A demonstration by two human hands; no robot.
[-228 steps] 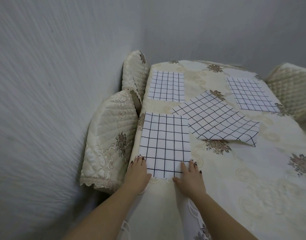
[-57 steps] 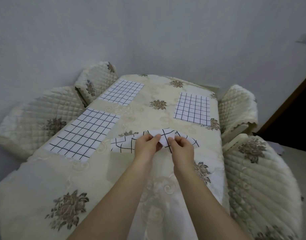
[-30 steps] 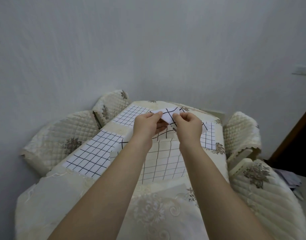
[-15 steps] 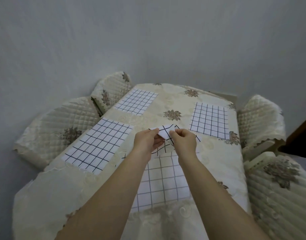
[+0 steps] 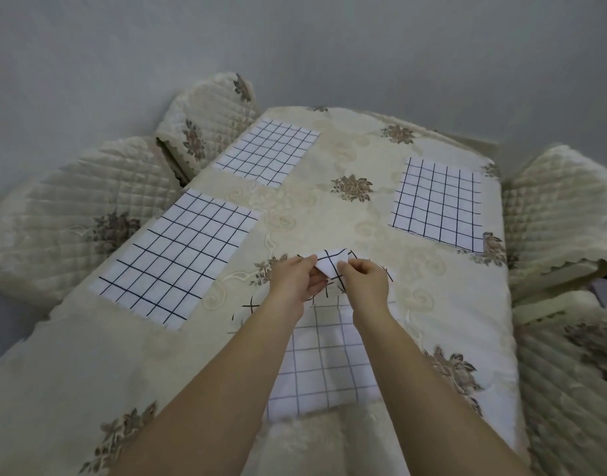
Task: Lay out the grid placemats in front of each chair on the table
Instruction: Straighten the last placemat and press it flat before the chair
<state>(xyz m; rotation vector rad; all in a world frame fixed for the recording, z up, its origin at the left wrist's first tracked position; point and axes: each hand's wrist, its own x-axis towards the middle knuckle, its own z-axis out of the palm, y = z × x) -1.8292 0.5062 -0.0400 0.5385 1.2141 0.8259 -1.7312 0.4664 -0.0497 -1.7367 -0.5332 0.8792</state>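
I hold a white grid placemat (image 5: 324, 365) above the cream tablecloth (image 5: 329, 214). My left hand (image 5: 297, 283) and my right hand (image 5: 365, 281) pinch its far edge close together, and the mat hangs down toward me between my forearms. Three other grid placemats lie flat: one at near left (image 5: 173, 259), one at far left (image 5: 267, 151), one at far right (image 5: 439, 204). Each of these lies beside a quilted chair.
Quilted cream chair covers flank the table: two on the left (image 5: 75, 214) (image 5: 209, 115), two on the right (image 5: 559, 207) (image 5: 577, 372). A grey wall (image 5: 295, 46) stands behind the table's far end. The table's near edge drops off below my arms.
Since laying the near-left mat flat, I picked up the mat from the table's middle and hold it up by its edge. Over the last second my hands came lower, over the table.
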